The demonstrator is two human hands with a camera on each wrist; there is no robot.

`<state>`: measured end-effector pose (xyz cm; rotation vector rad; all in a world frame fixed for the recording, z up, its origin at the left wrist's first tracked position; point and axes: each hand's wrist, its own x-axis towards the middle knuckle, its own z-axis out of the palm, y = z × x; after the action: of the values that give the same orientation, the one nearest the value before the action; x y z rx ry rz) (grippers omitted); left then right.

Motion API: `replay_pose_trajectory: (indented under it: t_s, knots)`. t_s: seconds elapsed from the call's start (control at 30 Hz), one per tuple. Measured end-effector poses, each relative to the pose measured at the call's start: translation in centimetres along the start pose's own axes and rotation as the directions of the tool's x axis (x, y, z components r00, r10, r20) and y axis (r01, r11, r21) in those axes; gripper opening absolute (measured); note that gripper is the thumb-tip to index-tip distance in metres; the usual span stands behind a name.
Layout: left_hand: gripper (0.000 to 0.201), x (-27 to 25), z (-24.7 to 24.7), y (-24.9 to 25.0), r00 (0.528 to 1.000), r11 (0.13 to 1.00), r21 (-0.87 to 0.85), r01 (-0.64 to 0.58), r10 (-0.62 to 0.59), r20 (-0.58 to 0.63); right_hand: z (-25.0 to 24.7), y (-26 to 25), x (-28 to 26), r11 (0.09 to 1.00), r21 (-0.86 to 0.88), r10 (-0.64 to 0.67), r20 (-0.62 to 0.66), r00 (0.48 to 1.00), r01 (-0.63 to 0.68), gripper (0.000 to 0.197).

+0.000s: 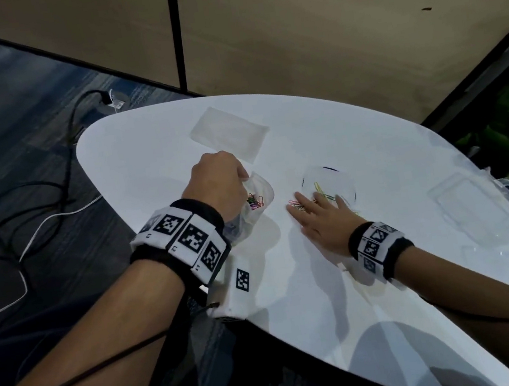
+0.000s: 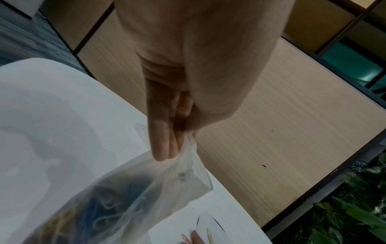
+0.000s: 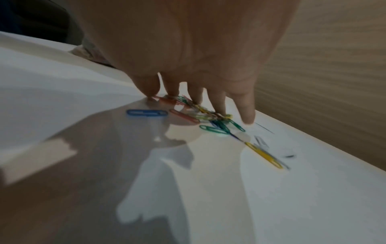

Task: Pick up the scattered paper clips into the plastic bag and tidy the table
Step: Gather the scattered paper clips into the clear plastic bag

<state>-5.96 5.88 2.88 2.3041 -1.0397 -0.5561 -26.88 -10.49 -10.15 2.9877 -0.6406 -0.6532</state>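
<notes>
**Bag pinched, clips under spread fingers**

My left hand [image 1: 215, 182] pinches the top edge of the clear plastic bag [image 1: 249, 213], which hangs over the white bench [image 1: 143, 156] with coloured paper clips inside. My right hand [image 1: 322, 216] lies flat, fingers [image 3: 246, 107] spread and straight on the scattered coloured paper clips [image 3: 200, 113], just right of the bag. One blue clip [image 3: 147, 113] lies slightly apart.
</notes>
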Motion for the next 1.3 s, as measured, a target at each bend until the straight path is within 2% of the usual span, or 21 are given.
replay_pose_trajectory:
  t_s: [0.1,0.17,0.23,0.37,0.43,0.5,0.53,0.6,0.67,0.7,0.77,0.8,0.87,0.9,0.97,1.07,1.17,1.2,1.23,1.27,1.3]
  knots:
    - [0.028,-0.2,0.2,0.2,1.0,1.0,0.01,-0.005,0.005,0.021,0.4,0.6,-0.2,0.995,0.095,-0.018,-0.061,0.998,0.024,0.047]
    - [0.027,-0.2,0.3,0.4,1.0,1.0,0.01,-0.014,0.013,0.025,0.0,0.2,-0.2,0.985,0.166,-0.022,-0.195,0.981,0.055,0.034]
    - [0.029,-0.2,0.4,0.5,0.999,1.0,0.013,-0.017,0.017,0.027,-1.0,-0.2,0.0,0.985,0.167,0.006,-0.252,0.968,0.038,0.019]
    - [0.029,-0.2,0.6,0.7,0.999,1.0,0.014,-0.023,0.022,0.038,-2.0,0.1,0.7,0.925,0.351,0.229,-0.214,0.95,-0.144,0.019]
    - [0.027,-0.1,0.8,0.7,0.998,1.0,0.015,-0.027,0.026,0.048,-2.6,0.6,0.8,0.775,0.581,0.42,-0.182,0.889,-0.248,0.016]
    - [0.026,0.0,0.9,0.8,0.998,0.999,0.018,-0.028,0.027,0.053,-3.0,1.6,0.9,0.584,0.745,0.559,-0.081,0.825,-0.322,0.008]
    - [0.026,0.0,0.9,0.9,0.998,0.999,0.02,-0.026,0.025,0.052,-3.2,2.1,0.8,0.479,0.805,0.599,-0.008,0.801,-0.35,0.005]
    - [0.027,0.1,1.0,1.0,0.998,1.0,0.02,-0.021,0.02,0.053,-3.8,2.8,0.4,0.192,0.929,0.629,0.132,0.766,-0.318,0.009]
    - [0.027,0.0,1.1,1.2,0.998,1.0,0.017,-0.013,0.011,0.059,-5.1,2.1,-0.1,-0.121,0.979,0.586,0.202,0.784,-0.161,0.011]
    - [0.027,-0.1,1.1,1.2,0.998,1.0,0.015,-0.009,0.008,0.063,-6.0,1.2,-0.4,-0.233,0.969,0.544,0.197,0.816,-0.079,0.013]
    - [0.027,-0.2,1.2,1.4,0.998,1.0,0.008,-0.008,0.008,0.069,-8.2,-1.0,-1.0,-0.366,0.931,0.432,0.155,0.888,0.016,0.016]
    - [0.027,-0.2,1.3,1.4,0.998,1.0,0.006,-0.01,0.009,0.07,-9.1,-2.2,-1.2,-0.394,0.918,0.385,0.13,0.914,0.035,0.017]
    - [0.027,-0.2,1.4,1.6,0.997,1.0,0.011,-0.011,0.01,0.071,-10.3,-4.4,-1.2,-0.382,0.922,0.349,0.085,0.933,0.059,0.016]
    - [0.026,-0.3,1.4,1.6,0.997,1.0,0.015,-0.01,0.009,0.073,-10.5,-5.3,-1.0,-0.331,0.941,0.365,0.065,0.929,0.064,0.015]
    - [0.025,-0.3,1.5,1.8,0.997,1.0,0.016,-0.009,0.008,0.075,-10.4,-6.9,-0.4,-0.132,0.99,0.43,0.004,0.903,0.058,0.011]
    - [0.024,-0.4,1.7,2.1,0.997,1.0,0.021,-0.015,0.013,0.078,-10.1,-8.2,0.2,0.226,0.974,0.492,-0.11,0.864,-0.005,0.011]
    - [0.023,-0.5,1.8,2.2,0.995,1.0,0.021,-0.015,0.013,0.095,-10.7,-8.6,-0.2,0.486,0.873,0.367,-0.159,0.916,-0.044,0.024]
    - [0.023,-0.5,1.8,2.2,0.995,1.0,0.021,-0.015,0.013,0.094,-10.9,-8.5,-0.3,0.522,0.852,0.336,-0.173,0.926,-0.03,0.029]
    - [0.024,-0.5,1.8,2.2,0.996,1.0,0.019,-0.014,0.012,0.088,-11.3,-8.3,-0.6,0.515,0.857,0.328,-0.19,0.925,-0.007,0.032]
    - [0.024,-0.4,1.7,2.2,0.997,1.0,0.017,-0.011,0.01,0.077,-11.6,-7.9,-0.8,0.447,0.894,0.347,-0.192,0.918,0.018,0.033]
    - [0.024,-0.4,1.6,2.1,0.998,1.0,0.011,-0.008,0.007,0.068,-11.7,-7.3,-1.1,0.331,0.942,0.38,-0.187,0.906,0.056,0.033]
